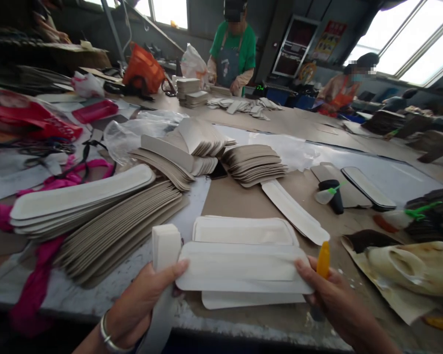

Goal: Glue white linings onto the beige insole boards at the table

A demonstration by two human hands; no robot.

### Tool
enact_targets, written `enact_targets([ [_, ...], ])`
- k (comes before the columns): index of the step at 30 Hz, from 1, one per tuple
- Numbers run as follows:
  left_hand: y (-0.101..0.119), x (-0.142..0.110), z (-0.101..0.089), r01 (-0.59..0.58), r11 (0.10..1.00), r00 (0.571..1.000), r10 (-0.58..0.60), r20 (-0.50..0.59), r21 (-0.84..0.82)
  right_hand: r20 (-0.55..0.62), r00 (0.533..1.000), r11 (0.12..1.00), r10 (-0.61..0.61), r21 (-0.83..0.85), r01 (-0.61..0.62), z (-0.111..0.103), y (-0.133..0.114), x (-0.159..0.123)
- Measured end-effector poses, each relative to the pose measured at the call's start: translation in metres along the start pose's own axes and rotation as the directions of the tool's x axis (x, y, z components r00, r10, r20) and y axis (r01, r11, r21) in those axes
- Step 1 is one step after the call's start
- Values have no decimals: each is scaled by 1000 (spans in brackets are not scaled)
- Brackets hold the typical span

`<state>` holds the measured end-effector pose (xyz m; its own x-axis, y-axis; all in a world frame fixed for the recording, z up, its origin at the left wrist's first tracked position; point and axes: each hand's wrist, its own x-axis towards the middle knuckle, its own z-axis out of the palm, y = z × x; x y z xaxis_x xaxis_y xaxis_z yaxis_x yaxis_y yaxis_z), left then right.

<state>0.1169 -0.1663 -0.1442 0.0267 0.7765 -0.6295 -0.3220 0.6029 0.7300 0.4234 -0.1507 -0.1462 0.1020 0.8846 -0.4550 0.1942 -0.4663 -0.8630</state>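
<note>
My left hand [142, 300], with a bangle at the wrist, is closed on the left end of a long white panel [243, 265] with rounded corners. The same hand holds a bundle of white strips [166, 246], whose lower part hangs down past the palm. My right hand [330, 290] pinches the panel's right end, thumb on top. A yellow-tipped tool [323, 260] stands up between its fingers; its kind is not clear. Just behind lies another white panel [243, 228] on the table. Part of one more panel [251, 299] shows beneath the held one.
Fanned stacks of panels [121, 231] lie on the left, with another stack [256, 162] in the middle. A single panel [297, 214] lies to the right, near a dark-handled tool [334, 194] and a stained container [409, 263]. A person in green [234, 54] works across the table.
</note>
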Motion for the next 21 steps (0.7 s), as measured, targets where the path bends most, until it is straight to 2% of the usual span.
enact_targets([
  [7,12,3,1,-1,1000,1000,1,-4,13,-6,1000,996,-9,-83,9,1,-11,10],
  [11,9,11,-3,86,991,994,-78,-77,107,-25,999,996,-27,-82,25,5,-16,9],
  [13,6,17,-6,72,975,981,-31,-191,210,-25,998,996,-51,-75,49,7,-16,7],
  [16,2,23,-5,-21,958,936,119,-331,285,-18,997,995,-69,-70,67,9,-14,7],
  [21,0,18,-1,-9,981,951,69,-302,193,7,996,992,-89,-87,90,8,-11,5],
])
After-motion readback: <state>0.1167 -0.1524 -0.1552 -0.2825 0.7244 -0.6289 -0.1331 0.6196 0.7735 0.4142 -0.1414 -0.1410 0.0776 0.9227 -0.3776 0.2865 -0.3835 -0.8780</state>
